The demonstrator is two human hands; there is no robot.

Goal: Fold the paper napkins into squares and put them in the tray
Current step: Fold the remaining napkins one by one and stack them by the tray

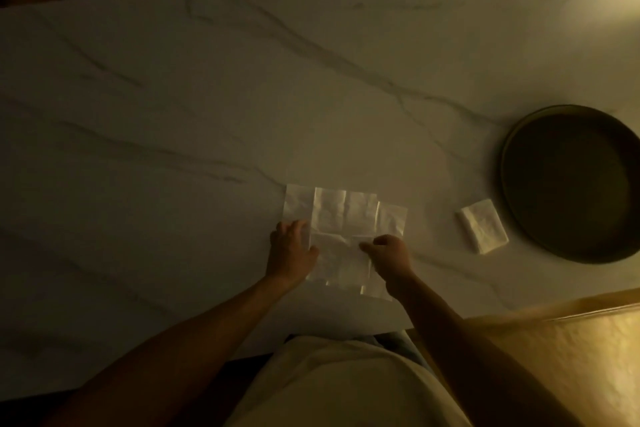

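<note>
A pale marble table (242, 87), crossed by thin dark veins, fills most of the dimly lit view. At the right edge of the table a round, dark tray (512, 191) with a low rim is seen; nothing is visible inside it, and part of it is cut off by the frame.

Near the front edge of the table, several unfolded paper napkins (343, 211) are spread flat in an overlapping heap. They are white, thin and slightly translucent, and each is marked by the crease lines of earlier folds, which divide the sheets into squarish panels. Their edges are not aligned, so corners stick out to the left, right and front.

The left hand (292, 248) is laid on the left side of the heap, fingers curled and pressing the paper down. The right hand (389, 253) is closed in a pinch over the middle of the heap; whether paper is actually caught between the fingertips cannot be told in the low light.

Between the heap and the tray, just beside the tray's rim but not touching it, one folded napkin (482, 226) lies on the table. It is a small, thick, white packet, roughly square and turned at an angle.
</note>
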